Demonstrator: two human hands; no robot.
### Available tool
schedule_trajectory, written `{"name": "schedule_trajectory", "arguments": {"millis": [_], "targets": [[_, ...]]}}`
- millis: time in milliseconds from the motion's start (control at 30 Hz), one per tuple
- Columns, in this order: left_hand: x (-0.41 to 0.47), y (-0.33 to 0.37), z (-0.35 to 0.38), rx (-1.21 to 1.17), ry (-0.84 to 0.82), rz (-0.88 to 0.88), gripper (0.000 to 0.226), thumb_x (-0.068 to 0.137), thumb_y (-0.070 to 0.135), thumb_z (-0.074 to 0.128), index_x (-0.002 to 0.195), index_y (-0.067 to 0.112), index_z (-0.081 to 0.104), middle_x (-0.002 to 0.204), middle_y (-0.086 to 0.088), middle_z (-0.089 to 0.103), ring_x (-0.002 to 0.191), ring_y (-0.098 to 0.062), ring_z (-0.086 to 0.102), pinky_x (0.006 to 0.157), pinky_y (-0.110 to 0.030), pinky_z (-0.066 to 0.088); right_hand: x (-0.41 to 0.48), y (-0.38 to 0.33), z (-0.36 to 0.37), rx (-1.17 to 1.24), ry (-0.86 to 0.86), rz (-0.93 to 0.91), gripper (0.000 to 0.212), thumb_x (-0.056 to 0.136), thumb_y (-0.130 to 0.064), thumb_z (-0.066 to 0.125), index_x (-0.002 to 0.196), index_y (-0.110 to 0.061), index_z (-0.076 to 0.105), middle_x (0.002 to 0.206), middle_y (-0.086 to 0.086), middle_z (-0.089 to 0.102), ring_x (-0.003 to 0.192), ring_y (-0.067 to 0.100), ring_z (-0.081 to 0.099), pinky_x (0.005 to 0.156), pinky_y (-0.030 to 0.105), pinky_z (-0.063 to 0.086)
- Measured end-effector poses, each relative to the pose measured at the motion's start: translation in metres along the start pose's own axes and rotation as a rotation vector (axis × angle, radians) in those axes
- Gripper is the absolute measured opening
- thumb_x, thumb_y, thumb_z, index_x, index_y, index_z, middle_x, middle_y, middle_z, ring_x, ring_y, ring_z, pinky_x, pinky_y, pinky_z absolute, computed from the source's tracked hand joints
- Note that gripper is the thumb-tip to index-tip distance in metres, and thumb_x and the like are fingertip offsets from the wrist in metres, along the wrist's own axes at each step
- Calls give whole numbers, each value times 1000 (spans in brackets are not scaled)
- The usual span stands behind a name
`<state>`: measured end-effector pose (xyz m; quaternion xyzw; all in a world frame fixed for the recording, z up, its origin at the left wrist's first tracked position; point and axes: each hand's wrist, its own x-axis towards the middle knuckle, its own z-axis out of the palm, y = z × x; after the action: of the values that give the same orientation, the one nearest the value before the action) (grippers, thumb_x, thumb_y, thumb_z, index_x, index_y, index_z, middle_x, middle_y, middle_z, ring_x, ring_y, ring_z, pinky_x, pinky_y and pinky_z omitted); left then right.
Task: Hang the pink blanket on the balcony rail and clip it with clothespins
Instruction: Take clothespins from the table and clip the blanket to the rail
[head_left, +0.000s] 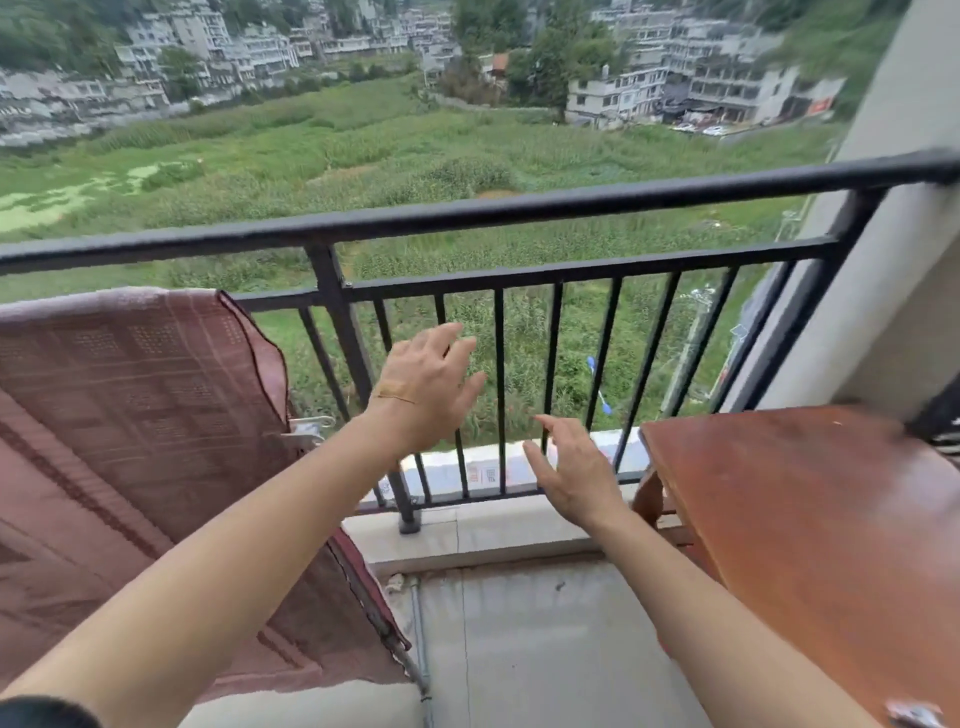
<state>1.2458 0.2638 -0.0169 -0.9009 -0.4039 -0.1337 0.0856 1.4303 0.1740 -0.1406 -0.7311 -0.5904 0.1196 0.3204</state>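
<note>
I'm seeing the blanket (130, 415) dusty pink, woven in a grid of dotted squares with paler stripes, dark piping on its edge. The rail (519, 208), black all over. The table (805, 519), glossy reddish-brown. Grey floor (545, 649), green field (363, 156), my sleeve (41, 714) black.

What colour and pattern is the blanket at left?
Dusty pink blanket, woven grid of squares; head view.

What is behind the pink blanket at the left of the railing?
The blanket covers that stretch of the railing, so the upright bars behind it cannot be seen. A clothespin shows at its right edge.
</note>
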Motion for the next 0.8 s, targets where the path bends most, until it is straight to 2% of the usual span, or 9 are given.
{"name": "schedule_trajectory", "arguments": {"millis": [167, 267, 400, 567, 800], "targets": [[-7, 80, 69, -124, -111, 200, 66, 97, 53, 23, 152, 18, 25, 160, -13, 19, 146, -31, 23, 115, -50, 27, -91, 85, -41, -139, 140, 417, 39, 97, -40, 51, 133, -24, 54, 132, 3, 52, 120, 28, 54, 96, 38, 44], [-13, 134, 99, -163, -212, 327, 67, 99, 53, 29, 155, 19, 17, 163, -12, 8, 148, -30, 14, 116, -50, 20, -155, 121, -69, -216, 222, 626, 43, 96, -41, 51, 136, -25, 53, 134, 3, 52, 121, 27, 54, 100, 38, 44], [-25, 209, 124, -249, -322, 438, 66, 98, 54, 34, 154, 22, 20, 163, -11, 11, 148, -29, 15, 117, -50, 19, -225, 156, -101, -248, 269, 833, 45, 96, -39, 52, 139, -23, 50, 136, 5, 52, 125, 25, 52, 100, 37, 44], [-40, 294, 154, -277, -448, 566, 68, 100, 52, 34, 156, 19, 15, 164, -11, 5, 150, -28, 10, 118, -48, 17, -284, 203, -115, -194, 196, 1041, 47, 95, -36, 52, 141, -24, 47, 141, 5, 47, 130, 26, 48, 101, 37, 42], [-61, 398, 215, -270, -707, 577, 65, 101, 51, 27, 156, 22, 7, 164, -6, -8, 150, -25, -3, 120, -47, 10, -328, 287, -122, -180, 39, 1225, 53, 94, -37, 53, 144, -21, 42, 139, 5, 46, 127, 27, 49, 98, 38, 43]]}}
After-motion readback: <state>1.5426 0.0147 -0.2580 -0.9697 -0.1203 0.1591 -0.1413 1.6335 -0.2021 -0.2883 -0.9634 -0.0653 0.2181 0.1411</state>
